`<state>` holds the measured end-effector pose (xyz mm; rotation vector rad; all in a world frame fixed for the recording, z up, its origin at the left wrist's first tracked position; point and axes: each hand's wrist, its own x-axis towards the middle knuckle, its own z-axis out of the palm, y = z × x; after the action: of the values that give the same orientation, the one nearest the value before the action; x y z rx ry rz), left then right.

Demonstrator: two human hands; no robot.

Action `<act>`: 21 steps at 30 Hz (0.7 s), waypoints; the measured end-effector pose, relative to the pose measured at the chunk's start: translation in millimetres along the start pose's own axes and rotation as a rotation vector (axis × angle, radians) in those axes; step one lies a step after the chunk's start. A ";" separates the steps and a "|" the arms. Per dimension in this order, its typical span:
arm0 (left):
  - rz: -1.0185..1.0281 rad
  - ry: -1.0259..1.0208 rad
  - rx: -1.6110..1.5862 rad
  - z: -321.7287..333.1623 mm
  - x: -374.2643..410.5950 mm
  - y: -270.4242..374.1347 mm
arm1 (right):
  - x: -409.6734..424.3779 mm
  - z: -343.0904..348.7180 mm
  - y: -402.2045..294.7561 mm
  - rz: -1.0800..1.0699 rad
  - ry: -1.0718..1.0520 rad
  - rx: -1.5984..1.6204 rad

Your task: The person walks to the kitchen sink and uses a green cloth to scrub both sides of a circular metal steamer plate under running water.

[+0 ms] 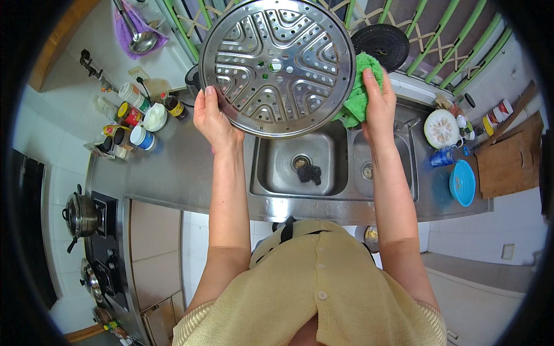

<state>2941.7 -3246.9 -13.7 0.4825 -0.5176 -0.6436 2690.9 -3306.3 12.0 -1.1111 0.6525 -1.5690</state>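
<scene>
A round perforated metal steamer tray (277, 93) is raised above the sink's back edge, its stamped face towards me. My left hand (217, 116) grips its lower left rim, thumb in front. On the other side my right hand (379, 104) holds a green cloth (358, 97) that is bunched by the tray's right rim; whether the fingers reach the rim behind the cloth is hidden. Below lies the larger steel sink basin (277, 173), with a dark scouring pad (309, 174) beside its drain. The smaller basin (361, 149) is partly behind my right forearm.
Bottles and jars (142, 137) crowd the counter's left back corner. A faucet (407, 124), a halved melon or gourd (441, 127), a blue plastic basket (462, 183) and a wooden board (510, 160) are at right. A black perforated disc (381, 46) leans by the green window bars. A pot (82, 215) sits on the left stove.
</scene>
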 end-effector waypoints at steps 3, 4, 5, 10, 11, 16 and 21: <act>0.033 -0.001 0.029 -2.2 0.4 1.0 | 8.7 -0.9 -11.9 -0.689 -0.021 -0.792; 0.048 -0.006 0.044 -2.2 -0.2 1.8 | 8.5 6.1 -19.1 -0.758 -0.072 -0.857; 0.059 -0.013 0.050 -2.3 -2.4 3.6 | 9.3 10.8 -20.3 -0.813 -0.079 -1.006; 0.090 -0.050 0.049 23.5 -9.4 23.0 | 4.7 17.0 -7.8 -0.813 -0.062 -1.301; 0.092 -0.058 0.049 24.2 -8.0 24.0 | -3.2 17.7 -4.2 -0.790 -0.039 -1.291; 0.064 -0.023 0.043 19.1 -6.8 16.8 | -37.0 9.1 13.7 -0.603 -0.050 -1.221; 0.049 -0.028 0.057 22.0 -18.6 15.6 | 2.0 20.1 -18.0 -0.680 0.081 -1.218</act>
<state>2922.8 -3229.3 6.5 0.5133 -0.5736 -0.5910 2701.0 -3300.2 36.4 -2.3486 1.4863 -1.7532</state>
